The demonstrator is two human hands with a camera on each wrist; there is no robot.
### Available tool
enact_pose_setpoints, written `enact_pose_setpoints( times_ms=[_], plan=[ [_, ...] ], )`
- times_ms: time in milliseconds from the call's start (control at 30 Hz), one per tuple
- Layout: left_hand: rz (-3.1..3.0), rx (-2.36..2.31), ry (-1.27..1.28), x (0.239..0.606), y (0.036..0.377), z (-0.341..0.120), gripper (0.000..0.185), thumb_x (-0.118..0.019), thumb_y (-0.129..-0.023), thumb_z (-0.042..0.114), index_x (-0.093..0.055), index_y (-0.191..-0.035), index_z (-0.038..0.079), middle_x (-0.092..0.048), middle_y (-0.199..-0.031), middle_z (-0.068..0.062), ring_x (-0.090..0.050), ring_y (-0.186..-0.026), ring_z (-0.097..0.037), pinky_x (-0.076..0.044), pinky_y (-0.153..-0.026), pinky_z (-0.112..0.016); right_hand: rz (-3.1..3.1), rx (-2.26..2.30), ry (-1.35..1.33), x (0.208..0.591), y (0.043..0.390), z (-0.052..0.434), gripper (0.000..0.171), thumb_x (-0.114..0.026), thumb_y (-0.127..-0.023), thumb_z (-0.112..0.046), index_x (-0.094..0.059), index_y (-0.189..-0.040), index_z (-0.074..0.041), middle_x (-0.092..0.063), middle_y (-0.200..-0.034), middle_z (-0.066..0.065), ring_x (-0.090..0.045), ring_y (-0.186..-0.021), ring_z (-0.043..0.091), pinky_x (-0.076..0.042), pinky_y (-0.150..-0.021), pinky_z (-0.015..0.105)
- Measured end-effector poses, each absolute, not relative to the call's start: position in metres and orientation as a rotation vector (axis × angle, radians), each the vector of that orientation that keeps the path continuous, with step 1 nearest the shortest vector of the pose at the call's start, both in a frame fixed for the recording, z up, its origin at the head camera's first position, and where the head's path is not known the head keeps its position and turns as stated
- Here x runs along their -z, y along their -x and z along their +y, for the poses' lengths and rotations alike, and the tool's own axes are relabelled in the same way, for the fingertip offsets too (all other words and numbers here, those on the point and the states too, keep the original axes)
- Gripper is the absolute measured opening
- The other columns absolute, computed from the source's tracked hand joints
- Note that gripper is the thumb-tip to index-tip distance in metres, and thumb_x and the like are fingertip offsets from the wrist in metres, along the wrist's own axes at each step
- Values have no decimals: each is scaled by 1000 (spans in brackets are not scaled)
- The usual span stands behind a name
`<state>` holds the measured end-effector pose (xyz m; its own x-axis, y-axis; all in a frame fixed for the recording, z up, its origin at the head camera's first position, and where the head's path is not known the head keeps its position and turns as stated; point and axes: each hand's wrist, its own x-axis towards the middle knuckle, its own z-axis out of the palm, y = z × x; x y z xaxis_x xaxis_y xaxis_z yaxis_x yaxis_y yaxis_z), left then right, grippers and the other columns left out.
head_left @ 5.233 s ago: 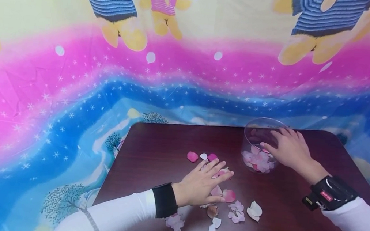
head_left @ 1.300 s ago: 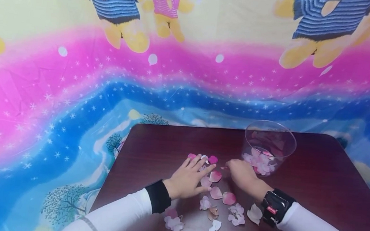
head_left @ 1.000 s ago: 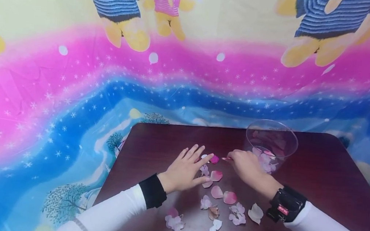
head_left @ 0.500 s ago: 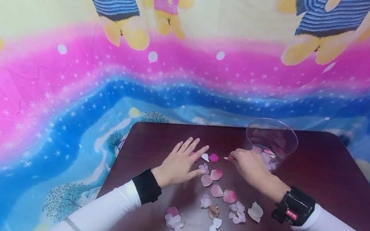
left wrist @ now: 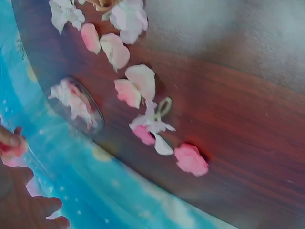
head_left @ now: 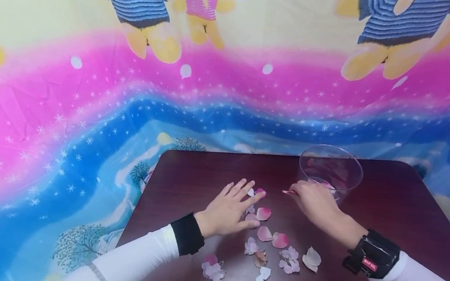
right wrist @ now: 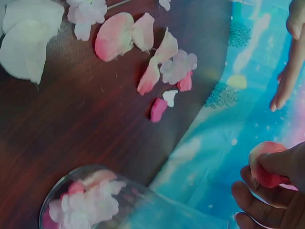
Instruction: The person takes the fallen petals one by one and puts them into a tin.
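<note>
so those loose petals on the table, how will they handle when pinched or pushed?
Probably limp and very light: the petals look thin, curled and flat-lying. The right hand pinches a pink petal with fingertips alone. A push likely slides or scatters them across the glossy table.

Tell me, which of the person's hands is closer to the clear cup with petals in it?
The right. The right hand is just in front of the clear cup, pinching a pink petal. The left hand lies flat on the table among loose petals, farther to the cup's left.
</note>
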<state>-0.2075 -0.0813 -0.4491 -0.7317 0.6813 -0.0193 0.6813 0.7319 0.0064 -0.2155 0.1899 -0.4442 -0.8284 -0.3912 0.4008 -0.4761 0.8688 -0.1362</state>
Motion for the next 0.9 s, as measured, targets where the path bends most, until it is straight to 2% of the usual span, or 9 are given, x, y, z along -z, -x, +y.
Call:
enact_pose_setpoints(
  times_ms=[233,433,600,900],
  plan=[
    [2881,95,-1239,459,200,-66,78,-39,-98,71,-16,-163,35,-22,-170,-6,-19,-159,-29,-25,-125,-52,-2665,-308,-595,438,207,211,6,-74,-89,-13,-75,-83,-15,-65,-68,-4,-66,-64,22,-52,-56,41],
    [2845,78,-1255,463,195,-58,78,-43,-97,68,-15,-163,38,-22,-171,-3,-16,-159,-27,-21,-127,-50,-2716,-277,-547,443,195,230,27,-76,-84,-11,-59,-66,-23,-46,-58,-13,-47,-56,11,-39,-51,34],
    [2839,79,-1285,460,192,-50,77,-41,-98,70,-14,-162,39,-21,-171,-3,-15,-160,-26,-20,-128,-50,-2707,-272,-531,450,190,240,28,-76,-84,-14,-59,-66,-26,-50,-60,-14,-51,-54,11,-42,-51,37],
    [2828,123,-1293,455,188,-45,76,-36,-98,72,-14,-162,39,-19,-171,-2,-13,-160,-23,-20,-128,-49,-2691,-278,-540,447,188,243,16,-76,-85,-13,-68,-74,-21,-62,-64,-8,-61,-57,19,-47,-52,42]
  ],
)
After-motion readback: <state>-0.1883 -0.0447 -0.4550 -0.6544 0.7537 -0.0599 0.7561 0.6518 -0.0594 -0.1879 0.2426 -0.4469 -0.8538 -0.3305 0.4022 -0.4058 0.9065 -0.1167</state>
